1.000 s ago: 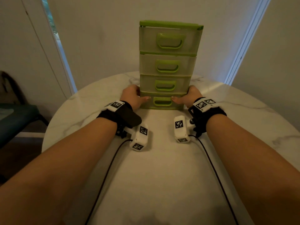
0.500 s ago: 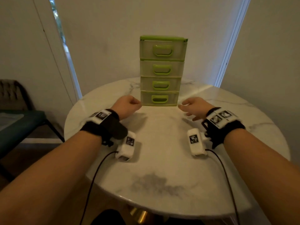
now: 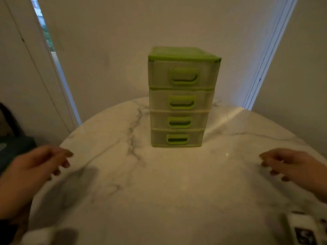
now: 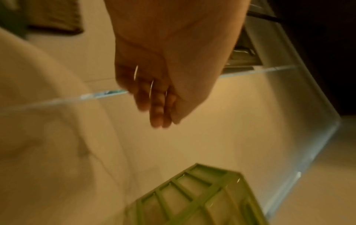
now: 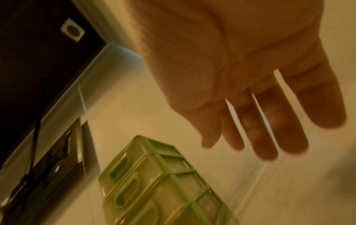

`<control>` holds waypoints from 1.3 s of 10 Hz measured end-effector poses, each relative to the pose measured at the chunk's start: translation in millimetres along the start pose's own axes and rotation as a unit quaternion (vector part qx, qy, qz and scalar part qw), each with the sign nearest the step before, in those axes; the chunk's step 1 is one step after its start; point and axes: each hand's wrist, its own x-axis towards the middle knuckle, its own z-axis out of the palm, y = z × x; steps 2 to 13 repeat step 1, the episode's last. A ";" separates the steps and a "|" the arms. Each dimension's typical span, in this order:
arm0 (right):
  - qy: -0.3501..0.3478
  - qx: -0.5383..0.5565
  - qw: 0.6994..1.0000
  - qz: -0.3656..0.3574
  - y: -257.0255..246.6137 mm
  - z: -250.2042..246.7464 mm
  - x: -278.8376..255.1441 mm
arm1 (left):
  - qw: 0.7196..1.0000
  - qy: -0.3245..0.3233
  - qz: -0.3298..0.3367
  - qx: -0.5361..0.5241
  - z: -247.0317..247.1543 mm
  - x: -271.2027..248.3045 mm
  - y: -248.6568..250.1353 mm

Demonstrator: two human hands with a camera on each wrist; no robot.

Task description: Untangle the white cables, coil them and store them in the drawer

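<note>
A green and translucent drawer unit (image 3: 179, 96) with several shut drawers stands upright at the back middle of the round marble table (image 3: 159, 200). It also shows in the left wrist view (image 4: 194, 196) and the right wrist view (image 5: 161, 182). My left hand (image 3: 44, 163) hovers over the table's left edge, fingers loosely bent, holding nothing. My right hand (image 3: 283, 165) hovers at the right, fingers relaxed and spread (image 5: 265, 129), also empty. Both hands are well apart from the unit. No white cable shows in any view.
The wall stands close behind the drawer unit. A dark chair (image 3: 12, 144) sits beyond the table's left edge. A white tagged wrist device (image 3: 302, 228) shows at the bottom right.
Both hands let go of the drawer unit's base and drew back and outward to the table's sides. The head view pulled back and now sits higher on the unit.
</note>
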 end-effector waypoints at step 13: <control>-0.027 -0.030 0.999 0.028 -15.2 18.7 -14.9 | 0.988 -0.138 -0.026 0.061 34.7 7.0 161.5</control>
